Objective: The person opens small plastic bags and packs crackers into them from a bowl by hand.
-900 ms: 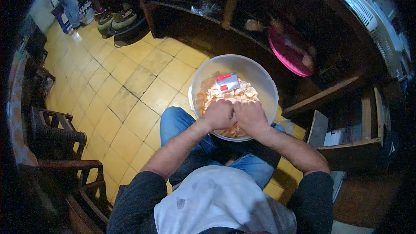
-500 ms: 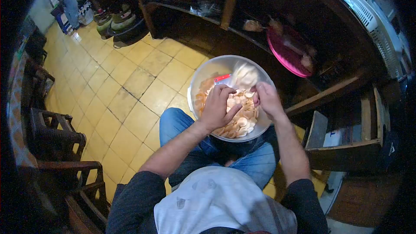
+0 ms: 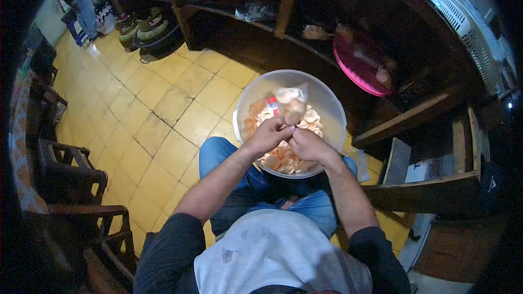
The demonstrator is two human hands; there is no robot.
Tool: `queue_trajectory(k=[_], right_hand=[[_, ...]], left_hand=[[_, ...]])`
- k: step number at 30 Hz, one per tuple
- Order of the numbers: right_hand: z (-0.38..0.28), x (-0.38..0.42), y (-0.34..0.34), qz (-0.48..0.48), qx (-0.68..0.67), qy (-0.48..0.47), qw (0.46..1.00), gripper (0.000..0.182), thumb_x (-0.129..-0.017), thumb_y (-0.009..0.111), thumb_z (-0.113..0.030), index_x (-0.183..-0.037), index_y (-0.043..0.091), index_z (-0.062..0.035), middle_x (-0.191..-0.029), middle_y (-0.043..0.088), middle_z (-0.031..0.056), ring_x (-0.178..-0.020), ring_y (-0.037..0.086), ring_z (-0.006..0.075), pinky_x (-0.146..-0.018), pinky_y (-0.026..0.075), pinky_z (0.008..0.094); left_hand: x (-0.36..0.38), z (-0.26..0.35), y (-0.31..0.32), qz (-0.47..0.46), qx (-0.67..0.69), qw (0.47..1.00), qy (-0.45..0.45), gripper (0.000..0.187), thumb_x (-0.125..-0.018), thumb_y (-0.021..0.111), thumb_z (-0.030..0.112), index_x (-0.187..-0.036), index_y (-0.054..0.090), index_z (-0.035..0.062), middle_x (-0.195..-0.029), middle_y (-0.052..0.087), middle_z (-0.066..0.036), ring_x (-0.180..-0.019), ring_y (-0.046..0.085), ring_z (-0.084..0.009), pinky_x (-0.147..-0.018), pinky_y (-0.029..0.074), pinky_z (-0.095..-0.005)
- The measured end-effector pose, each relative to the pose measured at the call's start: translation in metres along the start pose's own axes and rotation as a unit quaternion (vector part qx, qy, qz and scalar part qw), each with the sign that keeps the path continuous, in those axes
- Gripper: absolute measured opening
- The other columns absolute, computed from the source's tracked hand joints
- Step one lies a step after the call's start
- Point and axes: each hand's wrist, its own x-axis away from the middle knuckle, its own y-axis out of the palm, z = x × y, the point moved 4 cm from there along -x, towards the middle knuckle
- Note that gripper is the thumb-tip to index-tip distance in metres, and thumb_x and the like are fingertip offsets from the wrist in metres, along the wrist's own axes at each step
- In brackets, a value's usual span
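A large pale round tub [image 3: 333,125] sits in front of my crossed legs, holding many light-orange round chips [image 3: 283,159]. Over the tub, a small clear bag [image 3: 291,103] with chips inside stands up from my fingertips. My left hand [image 3: 268,135] pinches the bag's gathered end from the left. Against it, my right hand [image 3: 308,144] is closed at the same end, fingers curled. Behind the bag, a red and white packet [image 3: 272,105] lies inside the tub, partly covered.
Yellow tiles [image 3: 163,98] cover the floor at left. Dark wooden shelves [image 3: 287,5] run behind the tub, with a pink tray [image 3: 354,68] on one. A wooden drawer unit [image 3: 430,188] is at right, wooden chairs [image 3: 81,207] at left. A person's legs [image 3: 86,13] show far back left.
My right hand has moved left and down to meet my left hand. The bag, blurred before, has shifted left and now stands above both hands.
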Motion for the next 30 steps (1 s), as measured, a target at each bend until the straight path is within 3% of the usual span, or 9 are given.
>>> queue_trajectory(k=[6, 7, 10, 12, 15, 18, 22, 27, 30], right_hand=[[0.003, 0.015, 0.012, 0.021, -0.205, 0.018, 0.978, 0.023, -0.092, 0.040, -0.013, -0.098, 0.056, 0.0022, -0.085, 0.064, 0.0146, -0.075, 0.062, 0.0282, -0.070, 0.050, 0.0389], [0.017, 0.016, 0.024, -0.009, -0.339, 0.103, 0.935, 0.018, -0.096, 0.040, -0.017, -0.094, 0.051, -0.0034, -0.070, 0.053, 0.0026, -0.057, 0.051, 0.0149, -0.055, 0.045, 0.0324], [0.007, 0.023, 0.019, 0.007, -0.598, 0.104, 0.795, 0.013, -0.099, 0.039, -0.019, -0.095, 0.045, -0.0083, -0.064, 0.040, -0.0033, -0.052, 0.038, 0.0063, -0.048, 0.037, 0.0258], [0.009, 0.025, 0.022, 0.028, -0.610, 0.106, 0.785, 0.009, -0.099, 0.041, -0.018, -0.099, 0.042, -0.0088, -0.062, 0.035, -0.0047, -0.049, 0.033, 0.0055, -0.048, 0.035, 0.0257], [0.019, 0.025, 0.012, 0.264, -0.290, 0.060, 0.918, 0.006, -0.094, 0.050, -0.012, -0.095, 0.051, -0.0064, -0.067, 0.057, 0.0052, -0.056, 0.057, 0.0216, -0.055, 0.048, 0.0348], [-0.004, 0.038, 0.003, 0.253, -0.002, 0.014, 0.967, 0.004, -0.089, 0.053, -0.006, -0.087, 0.057, -0.0043, -0.076, 0.064, 0.0158, -0.074, 0.065, 0.0329, -0.066, 0.052, 0.0382], [-0.017, 0.035, 0.009, 0.150, 0.282, -0.070, 0.945, 0.008, -0.080, 0.053, -0.009, -0.078, 0.059, -0.0046, -0.073, 0.062, 0.0149, -0.071, 0.063, 0.0308, -0.070, 0.045, 0.0429], [-0.045, 0.038, 0.011, 0.142, 0.404, -0.158, 0.890, 0.007, -0.074, 0.056, -0.017, -0.077, 0.060, -0.0116, -0.083, 0.059, 0.0079, -0.085, 0.058, 0.0252, -0.077, 0.039, 0.0464], [-0.062, 0.042, 0.002, 0.236, 0.440, -0.273, 0.823, 0.010, -0.074, 0.057, -0.021, -0.077, 0.059, -0.0115, -0.096, 0.059, 0.0095, -0.094, 0.057, 0.0267, -0.089, 0.035, 0.0478]], left_hand=[[0.008, 0.004, 0.018, 0.028, 0.040, 0.998, 0.039, 0.021, -0.095, 0.057, 0.019, -0.103, 0.061, 0.0005, -0.091, 0.063, -0.004, -0.085, 0.059, -0.0111, -0.078, 0.049, -0.0287], [0.009, 0.003, 0.020, 0.028, 0.076, 0.997, 0.011, 0.022, -0.097, 0.053, 0.022, -0.103, 0.060, 0.0019, -0.093, 0.063, -0.004, -0.086, 0.059, -0.0124, -0.079, 0.049, -0.0302], [0.015, 0.005, 0.027, 0.069, 0.199, 0.973, -0.096, 0.025, -0.099, 0.049, 0.026, -0.105, 0.059, 0.0030, -0.095, 0.062, -0.005, -0.089, 0.059, -0.0148, -0.079, 0.049, -0.0314], [0.013, -0.007, 0.026, 0.100, 0.181, 0.976, -0.071, 0.027, -0.100, 0.046, 0.027, -0.106, 0.057, 0.0041, -0.096, 0.062, -0.005, -0.089, 0.058, -0.0158, -0.077, 0.049, -0.0316], [0.012, -0.015, 0.023, 0.097, 0.129, 0.981, -0.104, 0.025, -0.099, 0.048, 0.027, -0.104, 0.058, 0.0049, -0.095, 0.062, -0.005, -0.088, 0.059, -0.0150, -0.073, 0.050, -0.0330], [0.012, -0.007, 0.017, 0.017, 0.004, 0.995, -0.094, 0.023, -0.097, 0.051, 0.025, -0.104, 0.058, 0.0046, -0.095, 0.062, -0.005, -0.086, 0.059, -0.0155, -0.070, 0.050, -0.0338], [0.008, 0.004, 0.004, 0.033, -0.207, 0.976, -0.052, 0.022, -0.094, 0.056, 0.021, -0.091, 0.061, 0.0000, -0.079, 0.061, -0.008, -0.076, 0.058, -0.0155, -0.068, 0.050, -0.0329], [0.007, 0.012, 0.006, -0.052, -0.594, 0.799, 0.083, 0.017, -0.081, 0.058, 0.012, -0.091, 0.064, -0.0002, -0.086, 0.064, -0.020, -0.082, 0.063, -0.0330, -0.074, 0.051, -0.0434], [0.026, 0.060, 0.020, -0.036, -0.644, 0.763, -0.036, 0.020, -0.074, 0.061, 0.013, -0.090, 0.067, 0.0028, -0.087, 0.066, -0.021, -0.089, 0.065, -0.0359, -0.079, 0.052, -0.0460]])
